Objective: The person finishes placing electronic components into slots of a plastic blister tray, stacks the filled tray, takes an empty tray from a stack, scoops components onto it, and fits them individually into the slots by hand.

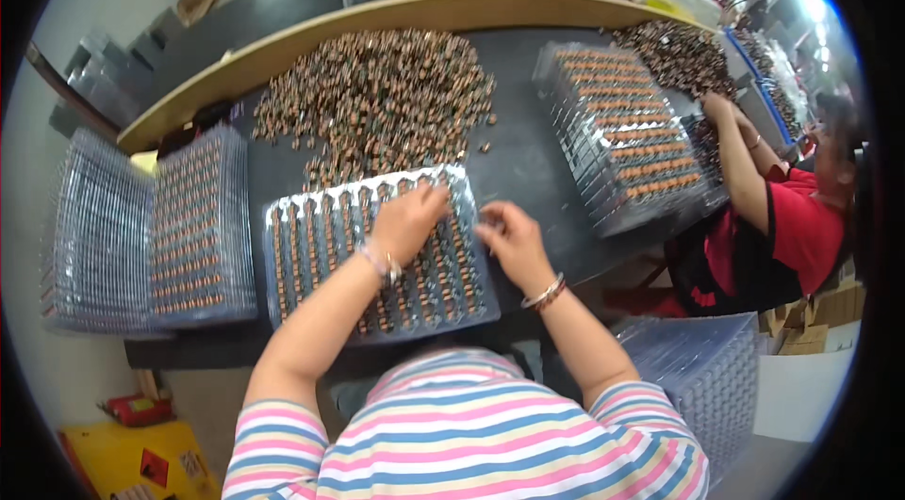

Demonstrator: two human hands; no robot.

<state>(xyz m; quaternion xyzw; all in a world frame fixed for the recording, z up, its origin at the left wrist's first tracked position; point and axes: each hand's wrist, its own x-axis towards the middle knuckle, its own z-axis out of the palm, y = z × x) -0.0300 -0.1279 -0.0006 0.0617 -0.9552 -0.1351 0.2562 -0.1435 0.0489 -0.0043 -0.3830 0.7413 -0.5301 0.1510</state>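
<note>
The black counter (528,147) carries a clear tray (485,308) set with copper-coloured parts (296,260); beyond that tray lies a large loose heap (377,95), left of it stands a filled tray stack (238,245), right of it another filled stack (583,165), with a smaller heap (679,52) farther beyond on its right; a wooden border (528,6) curves behind

We have our left hand (410,220) over a clear tray (485,313) with rows of small copper-coloured parts (330,245); our right hand (514,238), thumb and forefinger apart, is by its right edge. Beyond our left hand lies a loose heap (386,95); well right of our right hand stands a tray stack (586,165).
</note>
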